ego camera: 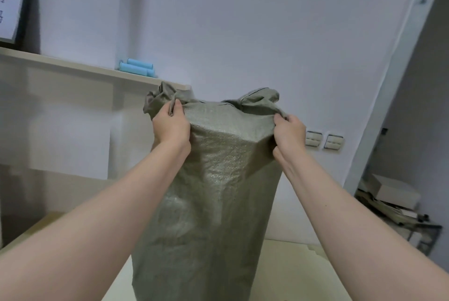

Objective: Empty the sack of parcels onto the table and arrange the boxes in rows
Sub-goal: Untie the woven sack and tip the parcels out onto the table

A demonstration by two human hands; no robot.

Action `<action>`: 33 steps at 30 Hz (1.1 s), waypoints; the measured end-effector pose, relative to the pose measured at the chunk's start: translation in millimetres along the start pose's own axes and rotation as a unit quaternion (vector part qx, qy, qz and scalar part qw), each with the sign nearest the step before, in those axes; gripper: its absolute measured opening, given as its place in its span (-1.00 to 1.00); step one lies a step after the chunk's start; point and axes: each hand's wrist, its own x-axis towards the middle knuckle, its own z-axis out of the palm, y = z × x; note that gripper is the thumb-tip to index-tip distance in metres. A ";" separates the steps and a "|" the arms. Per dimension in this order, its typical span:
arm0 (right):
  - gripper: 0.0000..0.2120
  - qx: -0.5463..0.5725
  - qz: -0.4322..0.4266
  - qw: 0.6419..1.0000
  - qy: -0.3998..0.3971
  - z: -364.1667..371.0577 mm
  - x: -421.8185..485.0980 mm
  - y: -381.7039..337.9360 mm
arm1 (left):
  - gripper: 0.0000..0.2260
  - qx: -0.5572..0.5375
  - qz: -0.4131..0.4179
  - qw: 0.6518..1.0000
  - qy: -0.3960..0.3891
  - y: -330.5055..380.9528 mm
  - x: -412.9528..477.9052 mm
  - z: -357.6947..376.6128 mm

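One sack (218, 191), held up by its top with two hands.

The grey-green woven sack stands upright over the pale table (291, 271), and its lower end runs out of the bottom of the view. The left hand (171, 128) clutches a bunched fold at one top corner, and the right hand (289, 133) clutches the other, fingers curled into the cloth. Behind, two blue rolls (137, 68) lie side by side on one shelf (73, 66), one framed sign (14, 6) stands at its left end, and two switch plates (324, 140) sit on the wall. One pale box (393, 188) rests on a rack (401, 218) at the right.
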 end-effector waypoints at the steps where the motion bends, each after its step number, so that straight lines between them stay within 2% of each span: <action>1: -0.84 0.013 -0.018 1.000 0.000 -3.1 0.6 -8.2 | -0.72 -0.015 0.016 1.000 -0.013 6.0 -2.8 4.0; 5: -0.81 0.090 -0.104 0.990 0.002 -12.2 5.2 -41.7 | -0.71 -0.082 0.061 0.994 -0.050 21.8 -8.1 20.3; 7: -0.83 0.046 -0.131 0.990 0.014 -14.7 6.6 -45.7 | -0.73 -0.064 0.073 0.994 -0.058 20.9 -11.7 25.6; 9: -0.82 -0.117 -0.112 0.987 0.009 -19.4 8.5 -37.0 | -0.75 0.040 0.065 0.995 -0.063 12.5 -12.8 26.9; 11: -0.71 -0.253 -0.071 0.965 -0.019 -28.4 11.4 -20.4 | -0.76 0.202 0.028 0.978 -0.048 1.9 -11.7 21.5; 13: -0.63 -0.318 -0.094 0.942 -0.060 -37.2 13.4 -5.6 | -0.76 0.348 -0.011 0.937 -0.022 -5.0 -9.4 12.9; 15: -0.65 -0.376 -0.147 0.907 -0.117 -37.5 11.6 -2.5 | -0.78 0.402 0.004 0.915 -0.012 -8.9 -5.7 4.3; 17: -0.38 -0.377 -0.158 0.891 -0.195 -28.9 7.2 -8.3 | -0.78 0.413 0.023 0.909 -0.047 -15.7 4.7 -4.4; 18: -0.28 -0.362 -0.135 0.894 -0.228 -22.4 4.5 -11.7 | -0.71 0.402 0.022 0.912 -0.076 -18.6 10.0 -8.8; 21: -0.35 -0.364 -0.094 0.882 -0.284 -4.5 -1.8 -8.0 | -0.44 0.369 -0.004 0.921 -0.127 -23.0 16.7 -22.0; 23: -0.16 -0.388 -0.091 0.859 -0.321 5.0 -6.1 -1.8 | -0.16 0.384 -0.019 0.914 -0.132 -21.0 12.2 -27.1; 25: -0.04 -0.411 -0.099 0.844 -0.330 14.0 -7.2 3.5 | 0.00 0.428 -0.010 0.898 -0.098 -20.8 9.7 -30.2; 26: -0.07 -0.435 -0.106 0.834 -0.322 16.3 -8.3 4.2 | 0.02 0.461 -0.017 0.884 -0.076 -20.9 9.7 -31.6; 27: -0.20 -0.462 -0.112 0.822 -0.313 17.9 -5.6 8.1 | -0.02 0.495 -0.033 0.866 -0.061 -20.8 10.7 -33.4; 29: -0.58 -0.518 -0.124 0.792 -0.298 20.6 -9.7 12.4 | -0.18 0.542 -0.067 0.837 -0.050 -22.6 15.0 -37.3; 30: -0.60 -0.529 -0.130 0.789 -0.284 20.8 -11.2 16.9 | -0.28 0.545 -0.073 0.834 -0.048 -27.0 17.9 -37.8; 33: -0.68 -0.478 -0.148 0.834 -0.233 18.2 -18.0 25.9 | -0.51 0.493 -0.049 0.864 -0.085 -40.3 26.6 -37.1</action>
